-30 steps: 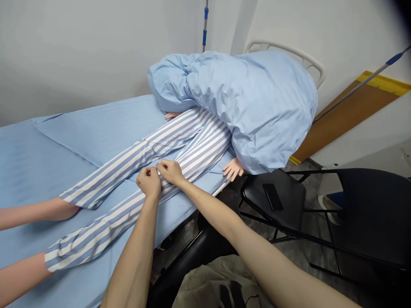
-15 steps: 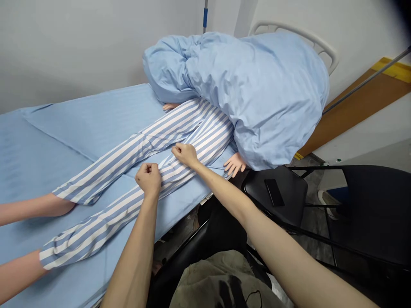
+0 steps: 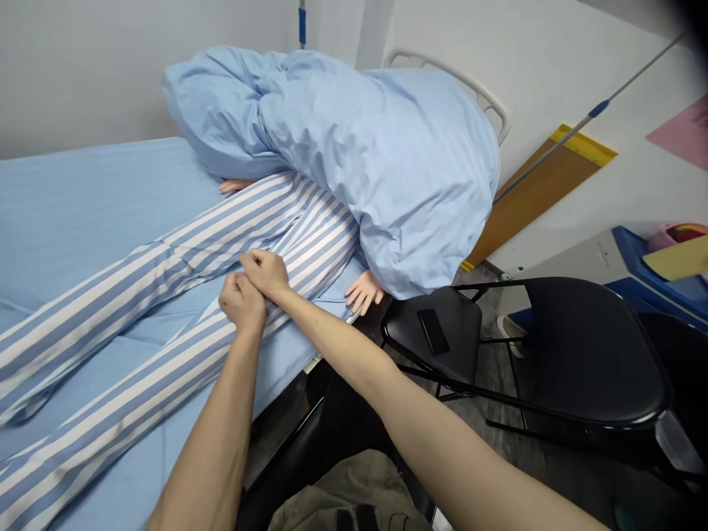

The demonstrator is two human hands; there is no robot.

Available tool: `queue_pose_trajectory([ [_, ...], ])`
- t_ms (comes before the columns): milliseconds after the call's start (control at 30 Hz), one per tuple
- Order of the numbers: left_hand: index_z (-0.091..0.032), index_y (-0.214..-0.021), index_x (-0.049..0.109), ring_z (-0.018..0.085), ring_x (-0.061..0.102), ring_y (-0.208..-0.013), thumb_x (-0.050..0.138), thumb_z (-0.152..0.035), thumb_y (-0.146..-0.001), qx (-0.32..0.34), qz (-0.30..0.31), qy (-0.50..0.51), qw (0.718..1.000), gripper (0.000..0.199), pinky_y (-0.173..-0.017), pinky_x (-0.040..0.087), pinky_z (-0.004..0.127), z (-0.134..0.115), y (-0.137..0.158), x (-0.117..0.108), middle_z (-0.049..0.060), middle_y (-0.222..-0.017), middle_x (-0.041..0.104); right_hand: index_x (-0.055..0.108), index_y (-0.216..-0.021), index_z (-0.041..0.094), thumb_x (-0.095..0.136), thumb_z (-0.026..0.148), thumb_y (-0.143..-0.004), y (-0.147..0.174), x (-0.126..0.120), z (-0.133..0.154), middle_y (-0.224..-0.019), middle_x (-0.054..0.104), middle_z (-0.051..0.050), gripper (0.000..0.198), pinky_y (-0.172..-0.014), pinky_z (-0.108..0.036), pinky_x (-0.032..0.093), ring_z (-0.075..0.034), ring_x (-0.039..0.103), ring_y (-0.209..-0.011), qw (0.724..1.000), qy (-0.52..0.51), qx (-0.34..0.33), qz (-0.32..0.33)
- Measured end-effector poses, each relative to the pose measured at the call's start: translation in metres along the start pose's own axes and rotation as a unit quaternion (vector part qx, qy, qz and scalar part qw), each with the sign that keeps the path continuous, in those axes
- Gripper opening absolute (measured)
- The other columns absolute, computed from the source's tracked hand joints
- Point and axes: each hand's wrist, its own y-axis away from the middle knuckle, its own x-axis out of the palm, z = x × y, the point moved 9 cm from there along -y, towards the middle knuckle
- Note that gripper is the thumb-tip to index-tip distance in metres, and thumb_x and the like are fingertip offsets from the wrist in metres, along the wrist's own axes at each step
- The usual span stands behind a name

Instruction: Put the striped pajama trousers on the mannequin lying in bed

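Note:
My left hand [image 3: 242,302] is closed in a fist above the striped trousers. My right hand [image 3: 268,273], also a fist, sits against it and just beyond, and nothing shows in either one. Below them, blue-and-white striped trousers [image 3: 326,243] cover the legs of a figure that looks like a manikin, lying on a bed with a light blue sheet [image 3: 110,184]. Whether my fists press on the leg or hover over it, I cannot tell. A bunched light blue quilt [image 3: 354,125] hides the figure's upper body. One manikin hand [image 3: 365,290] lies palm down at the bed's near edge.
A black folding chair [image 3: 467,324] beside the bed carries a black phone [image 3: 433,330]. Another black chair [image 3: 597,354] stands to its right. Behind are a white bed-end rail [image 3: 448,70], a brown board [image 3: 520,199] with yellow edging, a metal pole [image 3: 553,151] and a blue-topped cabinet [image 3: 630,254].
My two fists have come together from being apart. The view has swung right, so the bed appears shifted left and the cabinet has come into sight.

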Motion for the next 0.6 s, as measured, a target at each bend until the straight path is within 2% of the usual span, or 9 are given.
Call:
queue_pose_trajectory([
  [100,-0.018,-0.064,0.046,0.014,0.044,-0.068,0.043,-0.014,-0.087,0.014,0.007,-0.024,1.000,0.024,-0.070,0.034,0.030,0.001,0.000,-0.002,0.000,-0.064,0.049,0.037,-0.063,0.019,0.046,0.037,-0.097,0.002,0.001,0.005,-0.062,0.041,0.004,0.040,-0.060,-0.021,0.030,-0.009,0.042,-0.063,0.999,0.011,-0.024,0.040],
  [167,-0.017,-0.065,0.050,0.014,0.046,-0.069,0.043,-0.014,-0.087,0.014,0.014,-0.026,0.999,0.023,-0.071,0.034,0.030,0.000,-0.001,-0.001,0.000,-0.064,0.050,0.036,-0.063,0.019,0.048,0.036,-0.097,-0.001,-0.008,0.010,-0.062,0.039,0.004,0.040,-0.060,-0.021,0.029,-0.009,0.040,-0.062,0.997,0.029,-0.044,0.055],
  [300,-0.015,-0.073,0.061,0.015,0.050,-0.069,0.044,-0.017,-0.087,0.037,0.029,-0.016,0.999,0.022,-0.072,0.039,0.030,-0.001,0.000,0.004,0.000,-0.064,0.053,0.035,-0.064,0.018,0.048,0.034,-0.097,-0.027,-0.051,0.015,-0.064,0.035,0.004,0.039,-0.062,-0.020,0.027,-0.008,0.037,-0.064,0.995,0.057,-0.076,0.021],
  [400,-0.016,-0.071,0.061,0.015,0.049,-0.065,0.047,-0.019,-0.086,0.040,0.024,-0.011,0.999,0.020,-0.069,0.038,0.031,0.003,0.002,0.004,-0.001,-0.060,0.050,0.033,-0.065,0.019,0.043,0.033,-0.099,-0.047,-0.078,0.002,-0.065,0.031,0.004,0.038,-0.063,-0.020,0.027,-0.008,0.035,-0.064,0.996,0.062,-0.054,-0.020],
  [467,-0.017,-0.071,0.061,0.016,0.049,-0.064,0.048,-0.019,-0.085,0.041,0.024,-0.012,0.999,0.019,-0.068,0.037,0.031,0.005,0.005,0.004,-0.002,-0.059,0.049,0.032,-0.065,0.019,0.045,0.032,-0.097,-0.052,-0.079,-0.010,-0.064,0.030,0.004,0.037,-0.062,-0.021,0.026,-0.008,0.033,-0.063,0.997,0.070,-0.036,-0.017],
  [600,-0.017,-0.071,0.062,0.015,0.051,-0.066,0.049,-0.019,-0.084,0.038,0.033,-0.017,0.999,0.019,-0.068,0.038,0.031,0.004,0.006,0.004,-0.002,-0.061,0.052,0.031,-0.065,0.020,0.053,0.032,-0.092,-0.049,-0.067,-0.022,-0.063,0.032,0.004,0.037,-0.062,-0.022,0.026,-0.009,0.032,-0.063,0.995,0.094,-0.031,0.001],
])
